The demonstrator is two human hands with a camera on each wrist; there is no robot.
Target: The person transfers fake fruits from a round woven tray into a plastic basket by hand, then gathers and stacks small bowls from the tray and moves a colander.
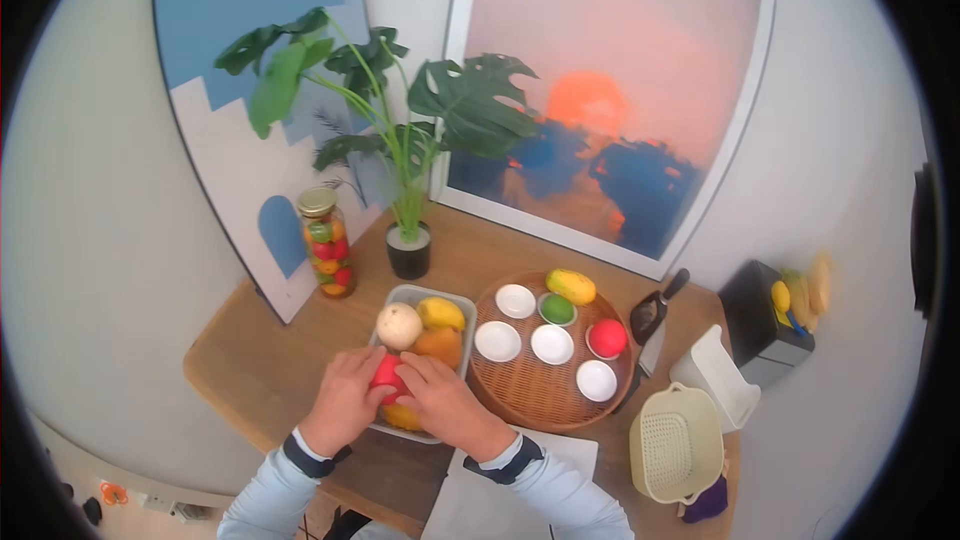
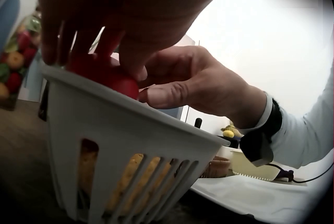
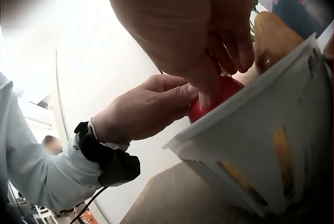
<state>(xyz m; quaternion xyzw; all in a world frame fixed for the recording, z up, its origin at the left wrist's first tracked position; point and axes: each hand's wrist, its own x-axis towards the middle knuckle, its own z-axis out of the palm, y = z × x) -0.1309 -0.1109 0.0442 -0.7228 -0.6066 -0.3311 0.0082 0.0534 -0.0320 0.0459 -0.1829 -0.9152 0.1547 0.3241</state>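
Observation:
Both hands are at a light grey slotted basket (image 1: 470, 305). The left hand (image 1: 343, 398) holds the left side of a smooth red round fruit (image 1: 388, 376); the right hand (image 1: 452, 408) grips it from the right, thumbs near each other. In the right wrist view the red fruit (image 3: 222, 96) sits at the basket rim, partly covered by fingers. A pale round fruit (image 1: 399, 326), a yellow fruit (image 1: 440, 314) and an orange-brown pear-shaped fruit (image 1: 438, 345) lie behind it. More yellow fruit (image 1: 403, 417) shows below the hands.
Right of the basket, a round wicker tray (image 1: 520, 390) bears several white dishes (image 1: 552, 345), a green fruit (image 1: 557, 308), a red fruit (image 1: 607, 338) and a yellow fruit (image 1: 571, 286). A filled jar (image 1: 328, 250) and potted plant (image 1: 408, 250) stand behind. A cream basket (image 1: 675, 440) stands far right.

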